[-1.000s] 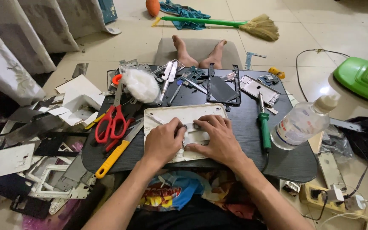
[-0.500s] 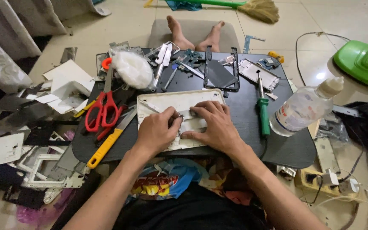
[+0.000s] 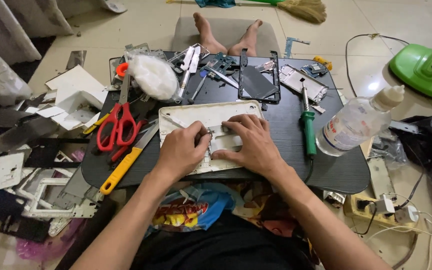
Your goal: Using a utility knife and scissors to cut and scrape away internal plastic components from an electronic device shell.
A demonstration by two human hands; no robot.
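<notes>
A white tablet back cover (image 3: 203, 114) lies on the small black table (image 3: 286, 155) in front of me. My left hand (image 3: 181, 152) rests on its lower middle, fingertips pinching a small metal part at the centre. My right hand (image 3: 253, 142) lies flat on the cover's right half, fingers pressing down beside that part. Which hand actually grips the small part is hard to tell.
Red scissors (image 3: 118, 125), a yellow-handled knife (image 3: 121, 167), a white plastic bag (image 3: 153, 77), a phone frame (image 3: 258, 75), a green-handled soldering iron (image 3: 307, 125) and a clear bottle (image 3: 358, 120) crowd the table. Panel scraps litter the floor at left; a green fan base (image 3: 423, 65) and a power strip (image 3: 376, 207) sit right.
The view has tilted down slightly. Both hands stay on the white cover, with the fingers drawn a little closer together at its centre.
</notes>
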